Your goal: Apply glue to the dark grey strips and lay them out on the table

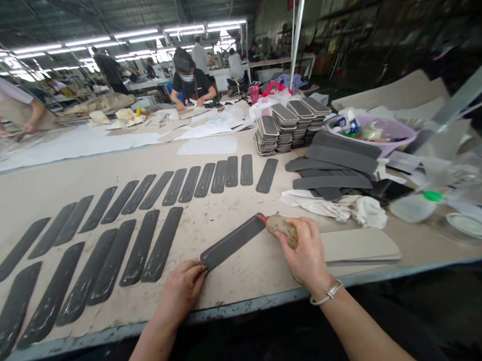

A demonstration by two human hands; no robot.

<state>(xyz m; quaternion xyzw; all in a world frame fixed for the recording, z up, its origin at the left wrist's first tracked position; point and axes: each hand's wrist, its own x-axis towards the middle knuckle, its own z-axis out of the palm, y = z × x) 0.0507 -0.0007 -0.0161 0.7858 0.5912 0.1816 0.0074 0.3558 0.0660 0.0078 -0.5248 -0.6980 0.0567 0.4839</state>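
My right hand (307,247), a bracelet on its wrist, is closed round a stained squeeze bottle (282,229) with a red nozzle. The nozzle's tip meets the far right end of a dark grey strip (234,243), and a thin shiny line runs along that strip. At the strip's near left end, my left hand (185,283) grips the edge, fingertips together. To the left lie two rows of similar dark strips (161,246) with glossy wet-looking streaks. Beside my right hand rests a flat stack of beige panels (357,245).
Behind my right hand are a crumpled white cloth (343,205), loose dark pieces (333,165), stacked rimmed pads (286,127) and a purple basin (404,137). A clear plastic bottle (414,206) lies at right. Across the table a masked co-worker (193,86) handles material; another person (14,103) stands left.
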